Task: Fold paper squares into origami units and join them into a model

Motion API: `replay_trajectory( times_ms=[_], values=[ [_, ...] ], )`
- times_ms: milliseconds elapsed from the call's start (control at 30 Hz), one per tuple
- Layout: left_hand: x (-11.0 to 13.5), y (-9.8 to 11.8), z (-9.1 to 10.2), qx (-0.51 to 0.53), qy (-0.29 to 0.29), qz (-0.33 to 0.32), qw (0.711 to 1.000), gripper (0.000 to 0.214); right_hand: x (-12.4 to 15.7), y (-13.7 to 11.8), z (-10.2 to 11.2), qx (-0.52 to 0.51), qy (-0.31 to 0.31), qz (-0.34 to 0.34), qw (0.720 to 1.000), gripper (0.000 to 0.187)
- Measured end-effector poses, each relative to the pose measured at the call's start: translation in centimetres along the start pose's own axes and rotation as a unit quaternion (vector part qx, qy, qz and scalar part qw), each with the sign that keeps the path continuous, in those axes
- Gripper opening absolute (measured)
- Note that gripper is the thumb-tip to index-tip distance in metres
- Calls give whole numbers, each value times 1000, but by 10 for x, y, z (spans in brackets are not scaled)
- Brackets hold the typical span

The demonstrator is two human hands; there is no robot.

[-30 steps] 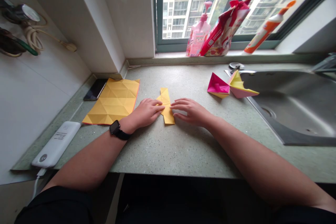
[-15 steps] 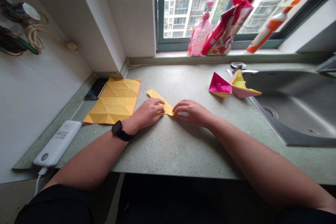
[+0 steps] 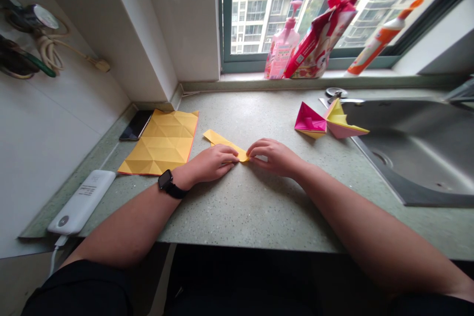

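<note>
A narrow folded strip of yellow paper [image 3: 225, 141] lies slantwise on the speckled counter, between my two hands. My left hand [image 3: 213, 162], with a black watch on its wrist, presses on the strip's near side, fingertips close to its right end. My right hand [image 3: 274, 157] pinches that right end between thumb and fingers. To the left, a creased yellow sheet [image 3: 163, 140] with a reddish edge lies flat. A folded magenta paper piece [image 3: 310, 119] and a pink and yellow one [image 3: 344, 122] stand by the sink.
A phone [image 3: 136, 125] and a white power bank [image 3: 81, 202] with a cable lie at the left. The steel sink [image 3: 388, 177] borders the right. On the sill stand a pink pump bottle [image 3: 281, 52], a red bag [image 3: 320, 42] and an orange-white bottle [image 3: 377, 42].
The strip has turned slightly flatter, its far left end shifting left and nearer. My left hand has slid a little right, toward the strip's right end; my right fingertips moved slightly right.
</note>
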State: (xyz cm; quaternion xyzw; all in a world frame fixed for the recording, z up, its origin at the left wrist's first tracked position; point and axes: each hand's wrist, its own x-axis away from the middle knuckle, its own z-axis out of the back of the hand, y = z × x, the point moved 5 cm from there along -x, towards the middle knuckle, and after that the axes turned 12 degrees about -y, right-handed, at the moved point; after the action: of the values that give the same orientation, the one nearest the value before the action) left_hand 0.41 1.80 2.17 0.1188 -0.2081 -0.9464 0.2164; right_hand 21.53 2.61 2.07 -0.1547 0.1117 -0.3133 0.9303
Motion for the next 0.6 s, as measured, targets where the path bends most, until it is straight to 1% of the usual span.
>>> replay_trajectory(
  times_ms=[200, 367, 600],
  values=[
    [-1, 3, 1, 4, -6, -7, 1000, 25, 0, 7, -2, 12, 15, -44, 999, 14],
    [-1, 9, 1, 5, -21, -5, 1000, 27, 1, 11, -3, 21, 13, -84, 996, 16],
    [0, 10, 2, -1, -38, 20, 999, 35, 0, 14, -5, 12, 17, -105, 994, 13]
  ],
)
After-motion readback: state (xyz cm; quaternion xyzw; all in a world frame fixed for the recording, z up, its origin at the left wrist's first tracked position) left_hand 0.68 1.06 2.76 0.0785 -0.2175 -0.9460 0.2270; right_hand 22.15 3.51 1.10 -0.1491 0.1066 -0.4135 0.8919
